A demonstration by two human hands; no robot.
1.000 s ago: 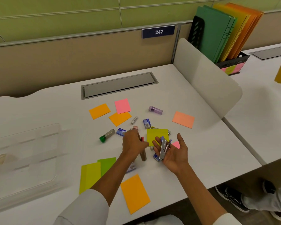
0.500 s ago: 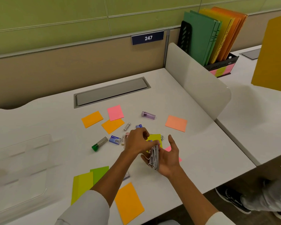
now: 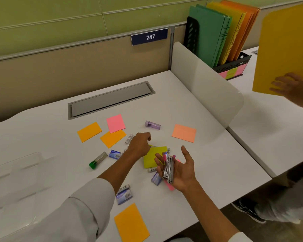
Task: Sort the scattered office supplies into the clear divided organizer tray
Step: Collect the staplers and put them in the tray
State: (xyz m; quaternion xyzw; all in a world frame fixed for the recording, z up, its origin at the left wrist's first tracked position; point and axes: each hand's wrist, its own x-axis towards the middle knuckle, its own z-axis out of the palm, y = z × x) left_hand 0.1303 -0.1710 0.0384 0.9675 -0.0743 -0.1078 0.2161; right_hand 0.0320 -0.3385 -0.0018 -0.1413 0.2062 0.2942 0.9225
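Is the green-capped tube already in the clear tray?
No, the green-capped tube lies on the white desk, right of the clear tray.

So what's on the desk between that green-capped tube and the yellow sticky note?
In the head view, a small blue box lies between the green-capped tube and the yellow sticky note; the left hand and its forearm also cross that stretch.
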